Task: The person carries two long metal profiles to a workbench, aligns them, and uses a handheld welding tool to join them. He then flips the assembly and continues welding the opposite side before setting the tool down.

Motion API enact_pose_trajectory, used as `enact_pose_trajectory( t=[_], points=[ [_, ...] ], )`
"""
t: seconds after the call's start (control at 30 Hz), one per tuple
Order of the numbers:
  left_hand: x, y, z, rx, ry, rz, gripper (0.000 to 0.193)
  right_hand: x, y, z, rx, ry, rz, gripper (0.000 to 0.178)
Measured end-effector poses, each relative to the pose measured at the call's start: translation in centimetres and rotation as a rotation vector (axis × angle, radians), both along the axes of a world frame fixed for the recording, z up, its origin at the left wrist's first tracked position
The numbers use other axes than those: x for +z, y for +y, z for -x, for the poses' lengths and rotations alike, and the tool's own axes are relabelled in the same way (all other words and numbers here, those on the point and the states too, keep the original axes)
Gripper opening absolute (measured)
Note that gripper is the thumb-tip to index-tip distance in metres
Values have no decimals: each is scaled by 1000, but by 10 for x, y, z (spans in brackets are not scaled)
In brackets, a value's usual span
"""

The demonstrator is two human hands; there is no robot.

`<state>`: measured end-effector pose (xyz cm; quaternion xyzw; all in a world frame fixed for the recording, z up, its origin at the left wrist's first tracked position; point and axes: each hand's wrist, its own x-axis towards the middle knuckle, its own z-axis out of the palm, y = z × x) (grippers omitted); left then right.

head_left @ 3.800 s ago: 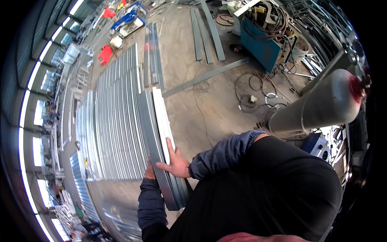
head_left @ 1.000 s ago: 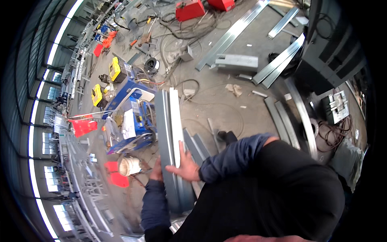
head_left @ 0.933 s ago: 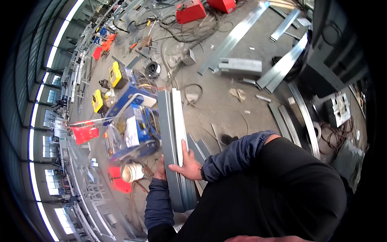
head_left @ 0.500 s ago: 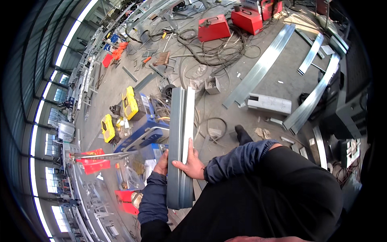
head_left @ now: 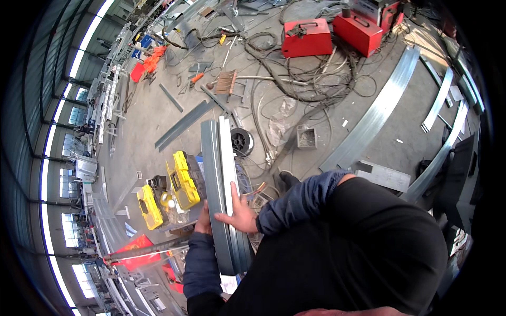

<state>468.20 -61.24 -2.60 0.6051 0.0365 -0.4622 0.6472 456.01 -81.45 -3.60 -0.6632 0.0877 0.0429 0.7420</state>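
A bundle of long grey galvanized steel profiles [head_left: 211, 158] stands out in front of my body, its far end pointing away over the floor. My left hand [head_left: 203, 219] grips the left side of the bundle, its fingers partly hidden behind the metal. On the right side my right hand [head_left: 242, 213] holds on, thumb across the top face and fingers along the pale edge. Two yellow cases, a larger one [head_left: 184, 181] and a smaller one [head_left: 149, 207], sit to the left of the bundle. A black wire spool [head_left: 241, 141] lies just right of its far end.
Coiled cables [head_left: 295, 87] spread over the floor ahead, by a red machine box [head_left: 307, 39] and another red box [head_left: 358, 36]. A small square bin [head_left: 306, 138] stands right of the spool. Long steel strips [head_left: 371, 110] lie at right. A red cloth [head_left: 138, 252] is at lower left.
My view has shifted, with the floor items, yellow cases and red boxes now lower in it. The bundle has moved slightly left and leans a little more left; both hands keep their hold.
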Motion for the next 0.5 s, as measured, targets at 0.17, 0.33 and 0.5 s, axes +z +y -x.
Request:
enact_pose_trajectory(
  t=[0.17,0.33,0.5],
  points=[
    [-30,-11,-209,-7,30,40,102,4,-26,-186,-2,6,-12,139],
    [-21,-91,-372,-55,68,23,100,15,-89,-340,-88,76,34,139],
    [-23,-157,-528,-182,44,40,99,-4,-139,-493,-151,64,0,141]
  ],
)
